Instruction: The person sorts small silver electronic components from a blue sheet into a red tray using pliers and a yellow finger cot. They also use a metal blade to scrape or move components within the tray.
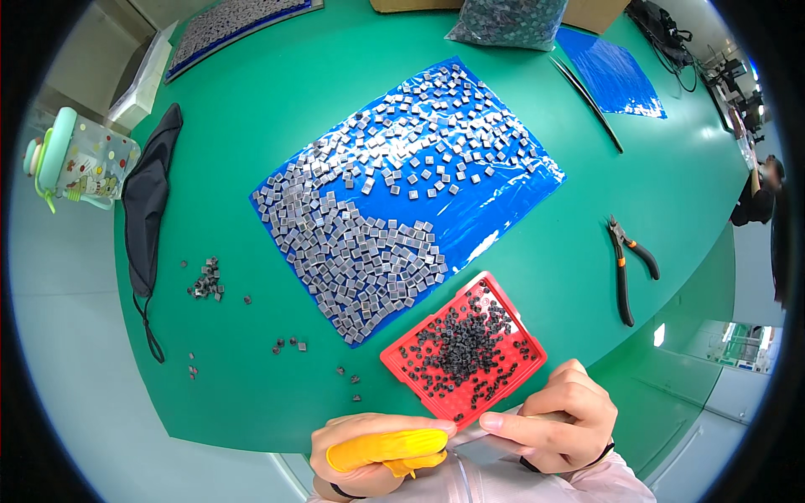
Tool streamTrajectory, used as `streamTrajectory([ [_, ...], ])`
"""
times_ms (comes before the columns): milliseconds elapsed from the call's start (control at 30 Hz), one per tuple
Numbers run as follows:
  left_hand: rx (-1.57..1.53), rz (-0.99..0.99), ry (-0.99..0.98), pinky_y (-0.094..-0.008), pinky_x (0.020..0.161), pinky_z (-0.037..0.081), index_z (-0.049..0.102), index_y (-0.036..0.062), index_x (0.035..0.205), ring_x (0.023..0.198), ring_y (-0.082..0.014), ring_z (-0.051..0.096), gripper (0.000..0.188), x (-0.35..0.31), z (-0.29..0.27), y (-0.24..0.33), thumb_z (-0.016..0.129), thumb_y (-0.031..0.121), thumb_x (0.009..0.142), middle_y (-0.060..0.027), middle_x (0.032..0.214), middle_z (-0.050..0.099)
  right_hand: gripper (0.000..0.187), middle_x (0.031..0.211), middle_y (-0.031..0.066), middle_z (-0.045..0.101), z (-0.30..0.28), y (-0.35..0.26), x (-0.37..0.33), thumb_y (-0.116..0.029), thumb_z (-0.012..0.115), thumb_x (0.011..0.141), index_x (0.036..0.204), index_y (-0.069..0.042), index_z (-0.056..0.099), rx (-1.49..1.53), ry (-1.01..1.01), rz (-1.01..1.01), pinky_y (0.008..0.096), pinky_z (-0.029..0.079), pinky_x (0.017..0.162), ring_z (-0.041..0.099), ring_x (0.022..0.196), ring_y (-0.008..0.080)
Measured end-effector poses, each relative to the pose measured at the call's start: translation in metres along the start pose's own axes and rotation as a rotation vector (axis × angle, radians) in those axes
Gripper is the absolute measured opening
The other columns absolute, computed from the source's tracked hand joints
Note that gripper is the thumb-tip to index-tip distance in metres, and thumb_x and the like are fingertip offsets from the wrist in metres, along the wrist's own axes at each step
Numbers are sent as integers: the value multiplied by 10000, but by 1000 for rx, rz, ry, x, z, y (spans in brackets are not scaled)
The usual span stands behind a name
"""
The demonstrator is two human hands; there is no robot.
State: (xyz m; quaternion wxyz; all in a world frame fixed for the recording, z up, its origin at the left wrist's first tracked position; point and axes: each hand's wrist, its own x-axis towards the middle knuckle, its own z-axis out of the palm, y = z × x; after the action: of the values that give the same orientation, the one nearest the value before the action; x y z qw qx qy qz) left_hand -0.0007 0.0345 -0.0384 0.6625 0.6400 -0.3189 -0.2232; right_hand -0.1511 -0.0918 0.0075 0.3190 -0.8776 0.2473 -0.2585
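At the lower edge my right hand (566,423) is closed on a flat grey piece (486,448), thumb and forefinger pinching its upper edge. My left hand (369,448), with yellow coverings (394,446) on some fingers, is curled beside the same piece; what its fingertips hold is hidden. Just beyond both hands lies a red tray (527,321) with many small black parts (465,345) heaped in its middle. A blue film sheet (495,210) spreads beyond the tray, covered with small grey square pieces (360,243), densest at its near left.
Pliers (622,256) and tweezers (591,105) lie on the green table (218,369) at right. Loose small parts (206,281), a black mask (153,201) and a cup (88,159) are at left. A see-through bag of parts (511,21) stands at the back.
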Motion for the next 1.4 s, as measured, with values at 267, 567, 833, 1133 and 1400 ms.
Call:
streamTrajectory([
  [267,-45,45,-168,-279,586,551,678,-83,774,636,-228,672,162,15,-1,7,711,76,776,-178,747,687,222,724,-50,480,-1,3,-1,-352,673,831,990,-220,755,0,-57,-16,266,324,548,434,595,112],
  [567,-19,-41,-132,-272,474,527,636,-36,685,509,-197,636,131,4,-8,-1,709,42,761,-142,625,653,289,771,-46,471,-3,-1,-2,-344,734,741,1024,-281,742,-58,-76,3,274,341,587,453,670,127],
  [833,-90,-138,-196,-276,564,527,685,-51,735,614,-214,663,171,10,-10,1,749,107,743,-149,709,685,310,774,-46,467,-1,-2,-2,-306,756,712,1021,-319,735,-142,-43,-7,281,324,578,447,670,124],
  [1133,-153,-241,-203,-271,547,515,679,-53,729,593,-200,650,217,11,-12,2,777,140,745,-134,703,675,391,791,-52,454,3,-1,-3,-178,784,628,979,-339,730,-231,34,-64,284,311,586,422,674,144],
  [1400,-372,-339,-125,-294,529,498,664,-55,795,584,-230,631,203,11,-6,11,752,126,767,-154,710,652,204,767,3,471,3,13,0,-213,595,832,987,-165,718,-116,132,-18,323,324,594,418,670,182],
])
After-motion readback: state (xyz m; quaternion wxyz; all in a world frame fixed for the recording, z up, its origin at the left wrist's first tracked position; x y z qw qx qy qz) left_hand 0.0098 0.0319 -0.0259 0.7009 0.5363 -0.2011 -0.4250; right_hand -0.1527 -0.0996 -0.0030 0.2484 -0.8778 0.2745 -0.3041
